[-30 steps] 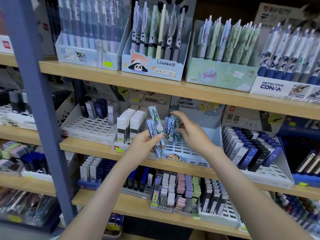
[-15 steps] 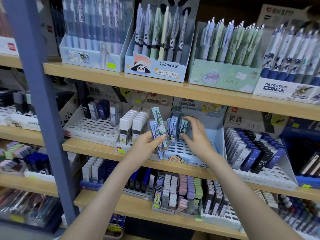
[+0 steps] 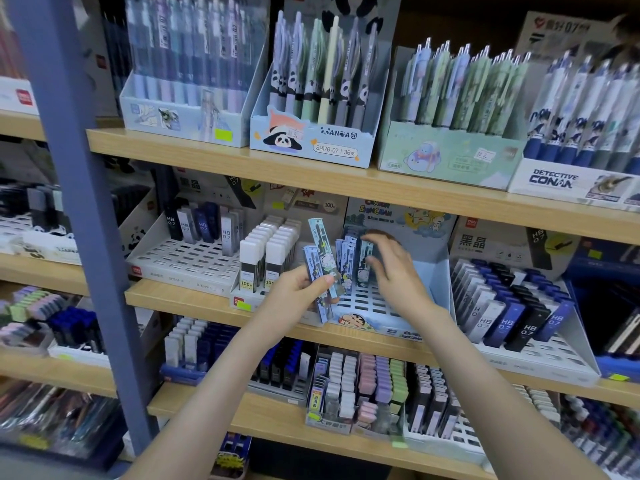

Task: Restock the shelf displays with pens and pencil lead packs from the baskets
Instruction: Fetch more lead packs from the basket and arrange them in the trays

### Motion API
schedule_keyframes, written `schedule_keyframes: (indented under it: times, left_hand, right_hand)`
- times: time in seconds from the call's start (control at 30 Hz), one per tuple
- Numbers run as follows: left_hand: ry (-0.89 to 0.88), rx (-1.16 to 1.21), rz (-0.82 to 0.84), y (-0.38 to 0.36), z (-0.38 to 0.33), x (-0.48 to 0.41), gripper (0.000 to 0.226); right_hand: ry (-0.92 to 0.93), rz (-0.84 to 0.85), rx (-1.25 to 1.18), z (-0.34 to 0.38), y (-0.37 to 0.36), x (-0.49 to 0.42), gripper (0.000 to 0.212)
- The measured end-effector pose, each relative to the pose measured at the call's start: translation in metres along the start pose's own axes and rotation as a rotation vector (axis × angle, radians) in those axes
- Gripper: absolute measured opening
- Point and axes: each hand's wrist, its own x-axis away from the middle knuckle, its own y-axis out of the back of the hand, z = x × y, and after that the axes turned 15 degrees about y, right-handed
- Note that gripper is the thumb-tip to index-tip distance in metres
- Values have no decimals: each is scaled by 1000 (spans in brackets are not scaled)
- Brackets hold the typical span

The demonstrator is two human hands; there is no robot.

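My left hand [image 3: 301, 289] grips a few lead packs [image 3: 320, 251] upright, just in front of the blue display tray [image 3: 381, 308] at the front edge of the middle shelf [image 3: 187, 299]. My right hand [image 3: 398, 275] reaches into the tray, fingers spread against the standing packs [image 3: 348, 254] at its left side. I cannot tell through the blur whether it pinches one.

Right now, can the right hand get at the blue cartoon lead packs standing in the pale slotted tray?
Probably yes: the right hand is right beside the blue cartoon lead packs in the pale slotted tray, nothing between them.
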Motion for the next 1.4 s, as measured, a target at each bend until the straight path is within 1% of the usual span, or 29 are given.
schedule_keyframes:
  times: [0.17, 0.23, 0.27, 0.3, 0.33, 0.4, 0.43, 0.5, 0.57, 0.67, 0.73, 0.8, 0.9, 1.0, 1.1, 1.2, 1.33, 1.4]
  left_hand:
    - [-20, -46, -11, -1, 2, -1, 17]
    - [-28, -82, -2, -1, 2, 2, 17]
    - [-24, -95, 18, -2, 2, 4, 17]
    - [-17, -110, 47, -2, 1, 6, 16]
    - [-8, -135, 76, -4, 1, 7, 16]
    - [-4, -196, 133, -7, -2, 11, 14]
    - [-7, -222, 152, -10, -3, 12, 14]
    - [-21, -255, 162, -13, -6, 13, 15]
    - [-37, -245, 144, -13, -6, 12, 14]
    - [-32, -171, 59, -8, -5, 10, 16]
    - [-42, -162, 1, -5, -4, 10, 16]
    - [-33, -144, -16, -2, -4, 11, 16]
    - [-26, -130, -29, 0, -2, 12, 18]
    - [-59, -161, -99, 2, -1, 10, 18]
    - [-89, -144, -148, 3, 0, 6, 18]
    - [-125, -147, -145, 0, -2, -1, 21]
    - [-143, -196, -113, -7, -5, -14, 22]
    - [-143, -218, -101, -9, -6, -18, 21]
  right_hand:
    - [3, 20, 44, 2, 2, 0, 37]
    - [-3, -41, 55, 7, 5, 2, 36]
    - [-16, -89, 23, 14, 8, 2, 36]
    - [-35, -135, -60, 22, 13, 3, 37]
    - [-49, -164, -192, 32, 18, 4, 37]
    - [-41, -148, -488, 50, 29, 7, 35]
    - [-27, -115, -575, 57, 34, 8, 35]
    - [-14, -94, -631, 63, 40, 11, 38]
    - [-33, -191, -618, 63, 44, 12, 37]
    - [-147, -427, -609, 50, 46, 12, 34]
    - [-209, -474, -543, 39, 41, 12, 35]
    - [-225, -444, -479, 32, 33, 14, 32]
    - [-198, -394, -468, 28, 21, 14, 29]
    - [-173, -349, -477, 27, 18, 13, 34]
    - [-137, -277, -446, 25, 19, 10, 39]
    - [-126, -216, -440, 22, 22, 7, 39]
    - [-117, -194, -405, 15, 22, 5, 31]
    - [-101, -188, -377, 14, 19, 6, 31]
